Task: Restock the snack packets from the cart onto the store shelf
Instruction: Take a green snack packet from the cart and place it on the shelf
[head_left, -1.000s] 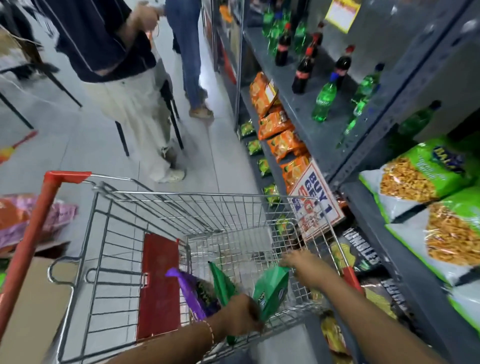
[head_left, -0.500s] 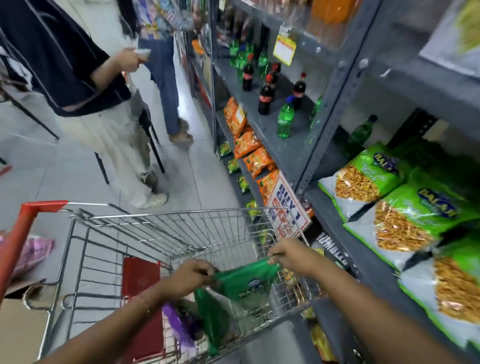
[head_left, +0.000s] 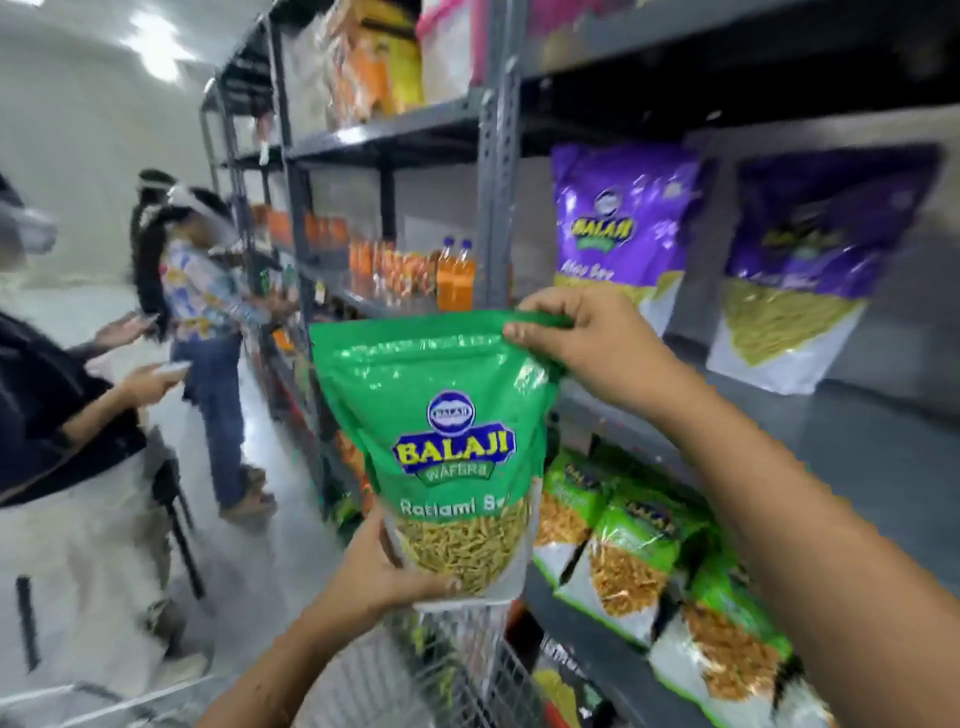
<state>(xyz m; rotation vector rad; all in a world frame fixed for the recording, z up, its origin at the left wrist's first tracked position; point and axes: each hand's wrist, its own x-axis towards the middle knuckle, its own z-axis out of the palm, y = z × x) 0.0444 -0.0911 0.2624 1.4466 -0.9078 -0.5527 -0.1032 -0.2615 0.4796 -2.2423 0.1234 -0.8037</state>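
Both hands are holding one green snack packet (head_left: 441, 447) upright in front of the shelving, above the wire cart (head_left: 457, 670). The right hand (head_left: 592, 343) is reaching in from the lower right with the forearm stretched out, and its thumb and fingers are pinching the packet's top right corner along the sealed edge. The left hand (head_left: 384, 566) is coming up from below, palm cupped under the packet's lower left corner, its fingers curling around the bottom seam and its thumb lying up the side.

The packet is facing the camera. It is showing a round blue "BALAJI" badge, then a larger yellow-on-blue "BALAJI" with "WAFERS" beneath it, and lower down white lettering that is probably reading "Ratlami Sev", though the last letters are blurring out. A clear window at the bottom is showing thin yellowish strands.

On the grey shelf (head_left: 857, 457) behind the right hand, two purple packets (head_left: 623, 228) are standing against the back panel; the nearer one is carrying the same "BALAJI" mark. On the shelf below, lighter green packets (head_left: 634, 561) with an orange-yellow snack are lying in a row. Farther down the aisle, orange drink bottles (head_left: 457, 275) are standing on a shelf, and two other people (head_left: 208, 322) are standing by the shelves.
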